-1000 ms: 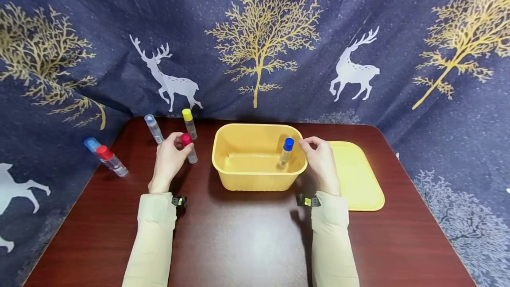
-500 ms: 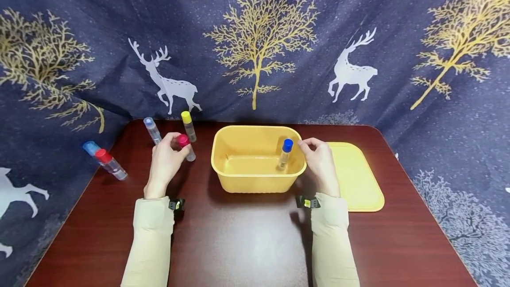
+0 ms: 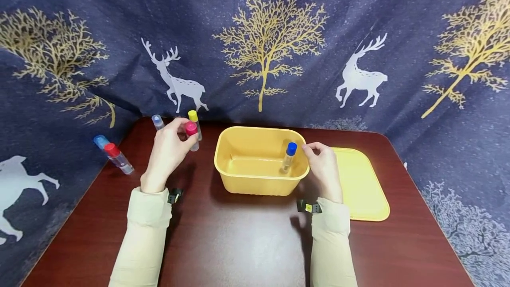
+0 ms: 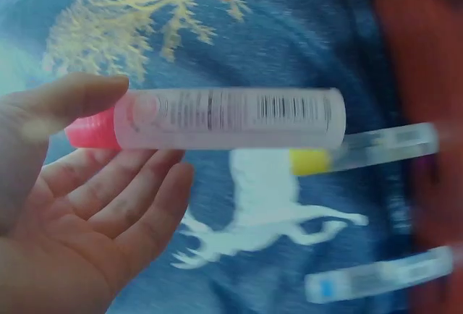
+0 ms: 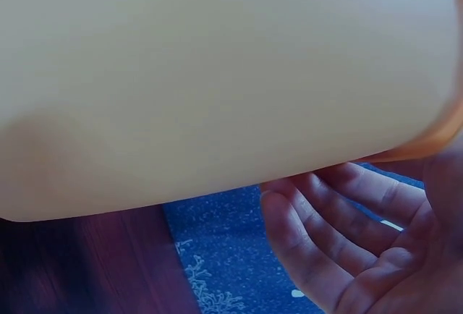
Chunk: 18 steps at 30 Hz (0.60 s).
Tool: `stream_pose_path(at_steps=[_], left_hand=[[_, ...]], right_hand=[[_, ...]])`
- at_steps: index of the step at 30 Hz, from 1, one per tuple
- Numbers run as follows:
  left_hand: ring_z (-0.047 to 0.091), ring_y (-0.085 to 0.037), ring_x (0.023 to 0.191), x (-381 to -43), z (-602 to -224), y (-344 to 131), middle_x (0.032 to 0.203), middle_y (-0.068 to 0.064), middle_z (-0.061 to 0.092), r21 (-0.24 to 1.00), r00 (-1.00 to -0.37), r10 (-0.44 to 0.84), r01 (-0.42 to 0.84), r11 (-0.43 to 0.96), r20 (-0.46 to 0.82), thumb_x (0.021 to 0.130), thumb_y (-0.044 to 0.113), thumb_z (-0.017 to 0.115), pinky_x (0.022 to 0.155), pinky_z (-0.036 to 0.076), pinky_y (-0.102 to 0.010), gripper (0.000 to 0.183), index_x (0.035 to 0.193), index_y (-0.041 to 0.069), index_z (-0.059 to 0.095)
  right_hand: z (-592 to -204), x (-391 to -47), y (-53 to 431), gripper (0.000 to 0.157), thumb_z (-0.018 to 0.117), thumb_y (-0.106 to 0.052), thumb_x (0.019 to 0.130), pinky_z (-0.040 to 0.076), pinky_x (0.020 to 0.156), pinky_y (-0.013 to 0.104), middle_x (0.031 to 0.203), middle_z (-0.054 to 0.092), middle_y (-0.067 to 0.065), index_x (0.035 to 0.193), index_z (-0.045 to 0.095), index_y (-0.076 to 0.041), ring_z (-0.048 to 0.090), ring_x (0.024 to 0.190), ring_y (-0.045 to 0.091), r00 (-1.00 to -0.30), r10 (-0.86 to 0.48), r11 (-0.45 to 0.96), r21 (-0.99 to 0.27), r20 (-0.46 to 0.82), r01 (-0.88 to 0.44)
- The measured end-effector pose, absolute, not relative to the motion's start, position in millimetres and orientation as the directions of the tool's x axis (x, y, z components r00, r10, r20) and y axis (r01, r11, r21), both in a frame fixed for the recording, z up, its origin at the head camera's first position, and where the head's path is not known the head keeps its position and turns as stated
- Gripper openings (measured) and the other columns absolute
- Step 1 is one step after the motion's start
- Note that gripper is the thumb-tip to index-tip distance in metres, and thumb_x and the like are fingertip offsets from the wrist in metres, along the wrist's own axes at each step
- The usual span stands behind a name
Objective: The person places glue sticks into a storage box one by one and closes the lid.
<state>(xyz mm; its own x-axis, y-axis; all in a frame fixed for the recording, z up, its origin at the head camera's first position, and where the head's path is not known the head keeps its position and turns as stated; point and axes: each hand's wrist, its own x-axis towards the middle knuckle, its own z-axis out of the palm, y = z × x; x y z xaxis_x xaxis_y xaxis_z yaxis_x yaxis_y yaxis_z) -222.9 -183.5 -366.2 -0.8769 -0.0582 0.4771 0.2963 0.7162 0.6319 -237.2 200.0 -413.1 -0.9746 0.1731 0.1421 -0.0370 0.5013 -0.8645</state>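
Note:
My left hand (image 3: 167, 150) holds a clear glue stick with a pink-red cap (image 3: 191, 128), fingers and thumb around the cap. In the left wrist view that glue stick (image 4: 231, 119) shows a printed label and barcode. It hangs upright, raised near a yellow-capped glue stick (image 3: 193, 116). At the yellow bin (image 3: 255, 184), my right hand (image 3: 324, 166) pinches the right rim. A blue-capped glue stick (image 3: 289, 156) stands inside, at the bin's right end. In the right wrist view the bin wall (image 5: 217, 97) fills most of the picture, with my fingers (image 5: 318, 220) beside it.
A pale-blue-topped glue stick (image 3: 157, 121) stands behind my left hand. Farther left are a red-capped glue stick (image 3: 118, 158) and a blue-topped one (image 3: 100, 141) partly hidden by it. A flat yellow lid (image 3: 362, 185) lies right of the bin. A deer-print cloth (image 3: 255, 56) hangs behind the table.
My left hand has moved up and slightly away with the red-capped glue stick, lifting it off the table. The head view has shifted slightly. My right hand stays at the bin's rim.

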Motion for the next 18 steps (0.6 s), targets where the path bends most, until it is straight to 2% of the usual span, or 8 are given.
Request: stream_pose_path(at_steps=[5, 9, 12, 18], left_hand=[[0.062, -0.021, 0.079, -225, -330, -175, 0.094, -0.008, 0.071, 0.564, -0.860, 0.033, 0.363, 0.742, 0.509, 0.084, 0.022, 0.076, 0.073, 0.045, -0.036, 0.034, 0.113, 0.008, 0.065], [0.060, -0.013, 0.062, -225, -299, -159, 0.086, -0.002, 0.070, 0.525, -0.855, 0.135, 0.424, 0.738, 0.501, 0.086, 0.027, 0.075, 0.067, 0.046, -0.034, 0.032, 0.112, 0.012, 0.065], [0.059, -0.010, 0.055, -226, -279, -143, 0.084, 0.001, 0.069, 0.526, -0.854, 0.219, 0.472, 0.707, 0.472, 0.087, 0.029, 0.075, 0.063, 0.047, -0.033, 0.030, 0.111, 0.014, 0.065], [0.060, -0.010, 0.075, -240, -256, -97, 0.081, 0.007, 0.068, 0.529, -0.821, 0.451, 0.571, 0.627, 0.351, 0.085, 0.026, 0.076, 0.071, 0.044, -0.031, 0.025, 0.104, 0.016, 0.065]], right_hand=[[-413, -238, 198, 0.033, 0.060, -0.032, 0.097, 0.048, 0.071, 0.033, 0.091, 0.069, 0.013, 0.100, 0.072, -0.001, 0.059, 0.079, 0.024, -0.978, 0.149, 0.516, -0.855, 0.149, -0.052], [-413, -237, 199, 0.032, 0.060, -0.031, 0.097, 0.048, 0.071, 0.032, 0.089, 0.068, 0.012, 0.098, 0.072, -0.001, 0.059, 0.079, 0.024, -0.977, 0.156, 0.511, -0.859, 0.145, -0.046], [-413, -236, 201, 0.030, 0.060, -0.031, 0.097, 0.048, 0.071, 0.032, 0.088, 0.068, 0.011, 0.098, 0.072, -0.003, 0.060, 0.080, 0.025, -0.977, 0.164, 0.512, -0.858, 0.139, -0.037], [-412, -237, 203, 0.033, 0.060, -0.033, 0.097, 0.049, 0.070, 0.034, 0.091, 0.069, 0.013, 0.102, 0.071, -0.002, 0.061, 0.079, 0.025, -0.975, 0.160, 0.537, -0.843, 0.153, -0.044]])
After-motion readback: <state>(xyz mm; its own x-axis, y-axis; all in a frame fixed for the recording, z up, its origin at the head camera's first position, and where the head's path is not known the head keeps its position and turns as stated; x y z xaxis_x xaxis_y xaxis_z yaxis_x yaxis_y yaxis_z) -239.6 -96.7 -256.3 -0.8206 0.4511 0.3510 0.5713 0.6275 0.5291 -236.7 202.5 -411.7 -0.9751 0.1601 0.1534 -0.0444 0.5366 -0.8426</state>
